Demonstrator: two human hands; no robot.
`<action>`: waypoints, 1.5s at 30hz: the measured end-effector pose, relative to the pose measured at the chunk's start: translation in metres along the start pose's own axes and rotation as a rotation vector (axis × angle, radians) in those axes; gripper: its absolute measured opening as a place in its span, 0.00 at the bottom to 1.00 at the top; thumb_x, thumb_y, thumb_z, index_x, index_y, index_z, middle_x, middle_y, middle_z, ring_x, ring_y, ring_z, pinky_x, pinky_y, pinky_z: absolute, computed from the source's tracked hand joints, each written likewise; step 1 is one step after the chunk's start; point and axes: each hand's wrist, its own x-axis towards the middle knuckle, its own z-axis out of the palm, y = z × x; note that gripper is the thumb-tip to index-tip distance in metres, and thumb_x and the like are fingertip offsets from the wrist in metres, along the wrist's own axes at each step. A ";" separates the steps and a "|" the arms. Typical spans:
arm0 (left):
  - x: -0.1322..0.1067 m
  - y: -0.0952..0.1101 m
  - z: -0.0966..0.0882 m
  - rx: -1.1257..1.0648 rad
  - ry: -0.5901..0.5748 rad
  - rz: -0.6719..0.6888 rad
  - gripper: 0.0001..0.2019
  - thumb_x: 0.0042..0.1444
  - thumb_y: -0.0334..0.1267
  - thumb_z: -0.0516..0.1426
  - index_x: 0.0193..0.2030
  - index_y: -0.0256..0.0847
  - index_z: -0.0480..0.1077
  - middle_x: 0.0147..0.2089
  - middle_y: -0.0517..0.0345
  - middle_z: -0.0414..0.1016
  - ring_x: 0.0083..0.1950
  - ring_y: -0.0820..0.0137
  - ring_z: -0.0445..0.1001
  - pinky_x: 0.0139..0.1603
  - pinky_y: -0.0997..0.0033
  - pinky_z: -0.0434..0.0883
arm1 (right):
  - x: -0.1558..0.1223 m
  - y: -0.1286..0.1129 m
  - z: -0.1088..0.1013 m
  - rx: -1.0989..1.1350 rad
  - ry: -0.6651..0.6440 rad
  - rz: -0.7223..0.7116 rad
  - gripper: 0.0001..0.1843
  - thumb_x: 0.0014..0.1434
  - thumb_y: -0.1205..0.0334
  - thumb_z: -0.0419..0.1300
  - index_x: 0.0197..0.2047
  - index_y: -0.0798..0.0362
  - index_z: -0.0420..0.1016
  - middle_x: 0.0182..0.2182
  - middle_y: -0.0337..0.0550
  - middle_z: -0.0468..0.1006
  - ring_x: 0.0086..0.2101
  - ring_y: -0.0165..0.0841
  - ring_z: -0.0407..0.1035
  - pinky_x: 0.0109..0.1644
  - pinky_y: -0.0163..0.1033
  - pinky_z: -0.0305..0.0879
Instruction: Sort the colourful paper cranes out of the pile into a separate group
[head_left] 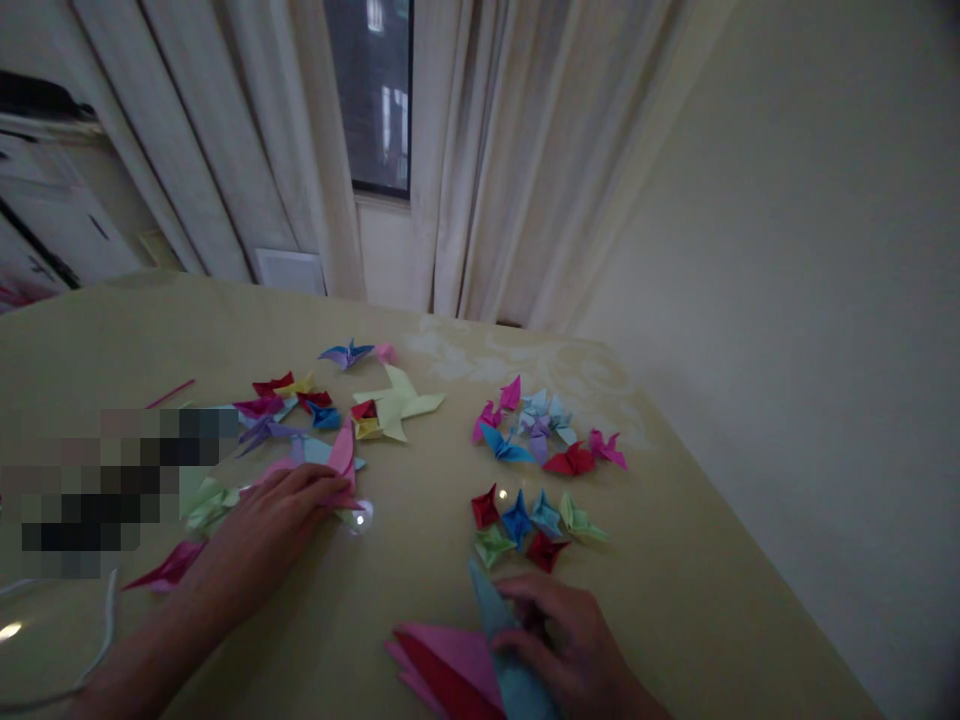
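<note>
My left hand (pixel 292 500) reaches over the left-hand group of origami, its fingers together on a pink folded paper (pixel 343 455) shaped like a pinwheel; its fingertips partly cover it. Just beyond lies a pale green paper pinwheel (pixel 401 402). Near the front edge of the view, my right hand (pixel 566 640) pinches a light blue folded paper (pixel 506 645) between thumb and fingers. This paper stands tilted over a larger pink and red folded paper (pixel 450 665), partly out of frame. A green folded piece (pixel 210 505) and a magenta one (pixel 169 567) lie beside my left forearm.
Right of centre are a cluster of paper cranes (pixel 538 435) and a nearer group of small star-like folded pieces (pixel 517 518). A blue crane (pixel 349 353) lies farther back. A white cable (pixel 109 625) runs at left. Curtains (pixel 510 160) hang behind the table (pixel 690 560).
</note>
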 end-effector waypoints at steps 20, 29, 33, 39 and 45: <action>-0.016 0.107 -0.016 -1.076 0.572 -0.277 0.27 0.63 0.47 0.65 0.67 0.54 0.67 0.43 0.63 0.77 0.33 0.69 0.82 0.33 0.70 0.82 | 0.007 -0.012 0.004 -0.152 -0.005 -0.314 0.30 0.68 0.37 0.63 0.62 0.51 0.77 0.41 0.49 0.82 0.39 0.39 0.75 0.42 0.39 0.71; -0.038 0.152 0.023 -1.525 0.003 -0.391 0.25 0.65 0.53 0.64 0.67 0.57 0.69 0.49 0.57 0.74 0.49 0.62 0.83 0.46 0.68 0.82 | 0.006 -0.031 0.005 0.265 -0.186 0.020 0.36 0.62 0.29 0.66 0.61 0.48 0.78 0.46 0.50 0.83 0.43 0.41 0.76 0.48 0.42 0.71; -0.040 0.154 0.027 -1.668 -0.126 -0.330 0.13 0.64 0.53 0.65 0.44 0.45 0.77 0.44 0.54 0.78 0.51 0.63 0.79 0.49 0.70 0.78 | 0.004 -0.033 0.006 0.444 -0.228 0.134 0.34 0.65 0.28 0.60 0.54 0.50 0.80 0.43 0.48 0.80 0.41 0.38 0.73 0.44 0.39 0.67; -0.036 0.145 0.025 -1.500 -0.261 0.014 0.11 0.69 0.50 0.61 0.41 0.47 0.79 0.43 0.55 0.79 0.48 0.65 0.79 0.50 0.69 0.76 | 0.000 -0.030 0.007 0.583 -0.215 0.244 0.25 0.64 0.36 0.68 0.44 0.51 0.73 0.32 0.36 0.70 0.30 0.28 0.61 0.32 0.32 0.56; -0.010 0.078 0.017 -0.478 0.107 0.004 0.19 0.71 0.48 0.52 0.60 0.47 0.77 0.60 0.44 0.79 0.62 0.51 0.76 0.65 0.48 0.72 | 0.001 -0.022 0.005 0.160 -0.131 0.061 0.18 0.71 0.44 0.63 0.42 0.51 0.76 0.31 0.40 0.77 0.30 0.30 0.68 0.32 0.33 0.60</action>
